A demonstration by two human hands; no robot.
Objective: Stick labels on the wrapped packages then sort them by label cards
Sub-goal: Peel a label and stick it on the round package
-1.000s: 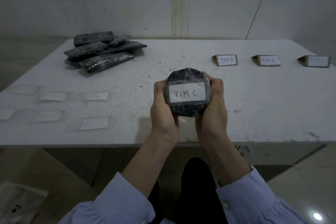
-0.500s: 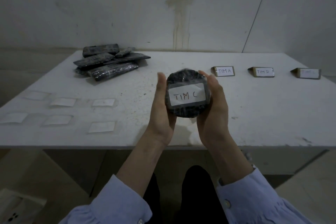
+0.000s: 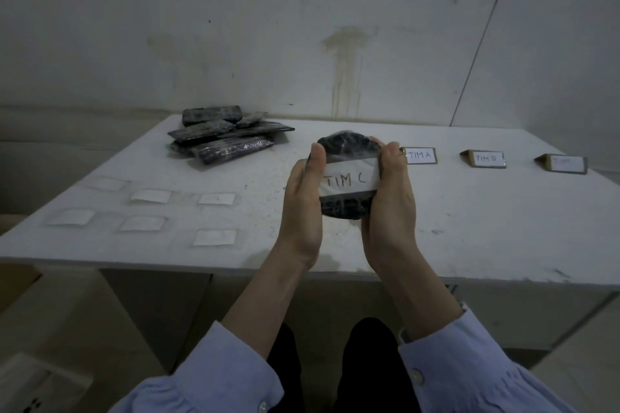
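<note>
Currently the bench [image 3: 469, 211] is carrying a pile [image 3: 228, 137] of packages at far left. The left hand [image 3: 302, 208] and right hand [image 3: 389, 208] are gripping a round package [image 3: 345, 210] above the near edge, its TIM C label [image 3: 349, 178] running hand to hand. A faint third card [image 3: 563, 164], probably C, is standing well to the right, nearer the right hand.

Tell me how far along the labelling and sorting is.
Done: one round package carries a TIM C label. In hand: left hand and right hand hold it above the table. Left: no package sits by the cards; the pile looks unlabelled, and six labels lie on the table.
</note>
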